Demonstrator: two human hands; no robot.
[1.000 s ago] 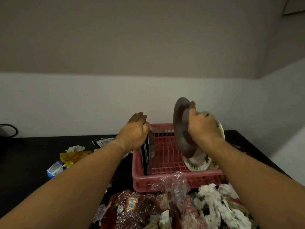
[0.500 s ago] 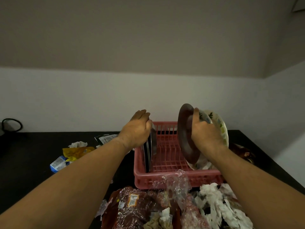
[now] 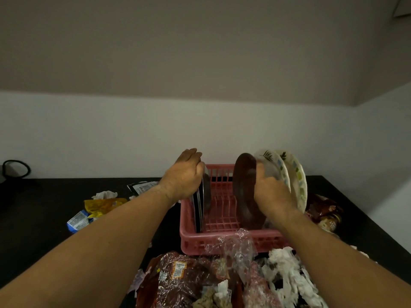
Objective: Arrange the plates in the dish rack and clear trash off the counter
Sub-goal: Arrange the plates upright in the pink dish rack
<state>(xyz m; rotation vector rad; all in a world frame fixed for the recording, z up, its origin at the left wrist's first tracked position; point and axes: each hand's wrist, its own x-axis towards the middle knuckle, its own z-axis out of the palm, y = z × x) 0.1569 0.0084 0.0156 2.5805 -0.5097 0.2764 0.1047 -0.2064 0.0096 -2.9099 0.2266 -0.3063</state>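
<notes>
The left hand [image 3: 185, 175] is curling its grip over the top edges of the dark plates [image 3: 201, 203] standing upright at the left end of the pink dish rack [image 3: 222, 241] on the black table [image 3: 44, 207]. The right hand [image 3: 272, 192] is resting between an upright brown plate [image 3: 244, 187] and two floral plates [image 3: 295, 174] leaning right; whether its grip is closed is unclear. Wrappers [image 3: 184, 278] and crumpled tissue [image 3: 287, 276] are lying near the rack.

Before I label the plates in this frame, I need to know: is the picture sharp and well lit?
Head view: dim, with a dark counter; the right hand is motion-blurred against the floral plates; wide-angle bending stretches the forearms.
</notes>
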